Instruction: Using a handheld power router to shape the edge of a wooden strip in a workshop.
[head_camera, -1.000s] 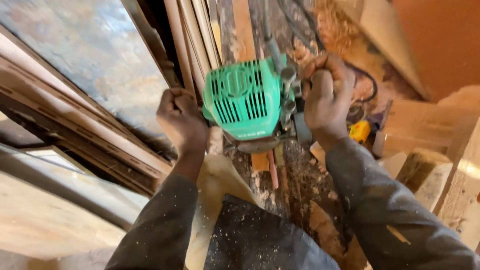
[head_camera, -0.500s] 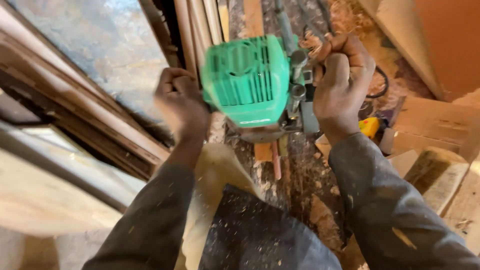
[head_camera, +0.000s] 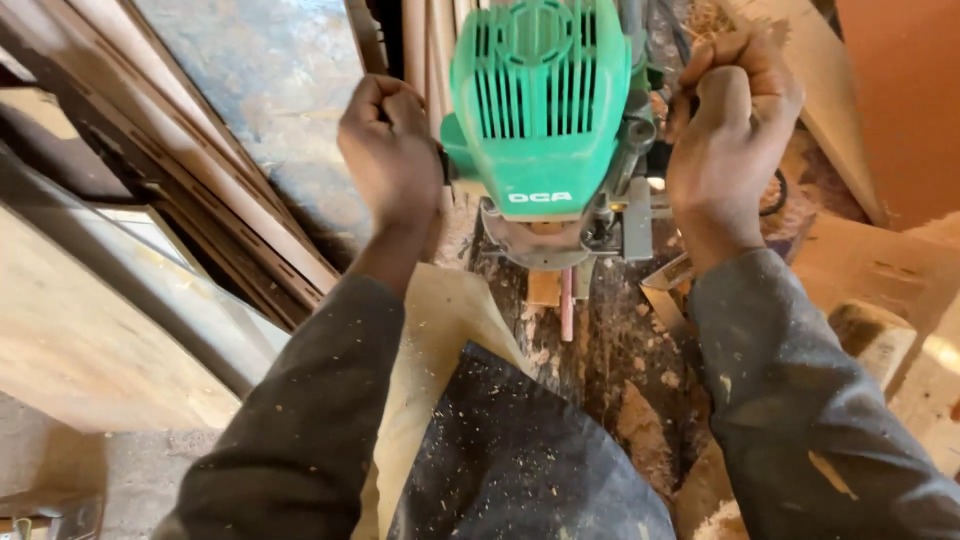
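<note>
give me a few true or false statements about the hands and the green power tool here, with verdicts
1. Both hands grip the green router, one on each side. True: left hand, right hand.
2. The tool's housing is red. False: it is green, with vent slots on top.
3. Sawdust and wood chips lie on the work surface below the tool. True.
4. The right hand lies flat and open on the wood. False: it is closed in a fist on the tool's side handle.
5. The person's forearms are bare. False: dark, dust-flecked sleeves cover them.
</note>
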